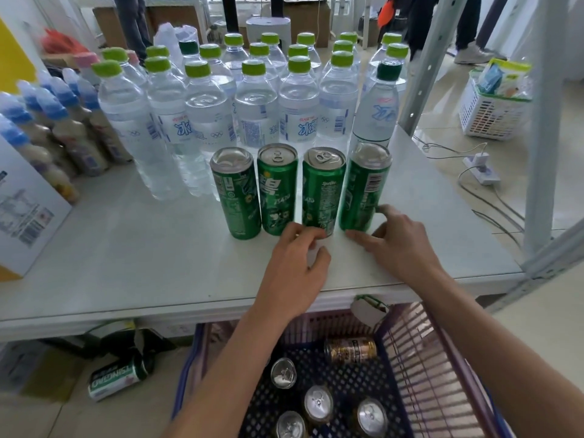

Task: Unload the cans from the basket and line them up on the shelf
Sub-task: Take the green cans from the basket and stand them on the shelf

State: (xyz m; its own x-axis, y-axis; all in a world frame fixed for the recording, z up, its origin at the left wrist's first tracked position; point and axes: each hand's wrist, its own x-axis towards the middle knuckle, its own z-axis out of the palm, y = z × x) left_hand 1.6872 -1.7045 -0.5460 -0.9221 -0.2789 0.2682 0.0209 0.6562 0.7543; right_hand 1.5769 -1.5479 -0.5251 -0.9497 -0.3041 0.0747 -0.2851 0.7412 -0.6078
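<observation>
Four green soda cans stand in a row on the white shelf (126,248): first (235,197), second (278,191), third (322,188), fourth (363,191). My right hand (398,245) wraps the base of the fourth can, index finger on its right side and thumb at its front. My left hand (297,260) rests on the shelf with curled fingers touching the foot of the third can. Below the shelf edge sits a purple-blue plastic basket (423,358) with several upright cans (318,403) and a gold can (350,350) lying on its side.
Clear water bottles (256,102) with green caps crowd the shelf behind the cans. Blue-capped drink bottles (72,131) and a cardboard box (25,203) fill the left. A shelf post (537,153) rises at right. One green can (117,379) lies on the floor.
</observation>
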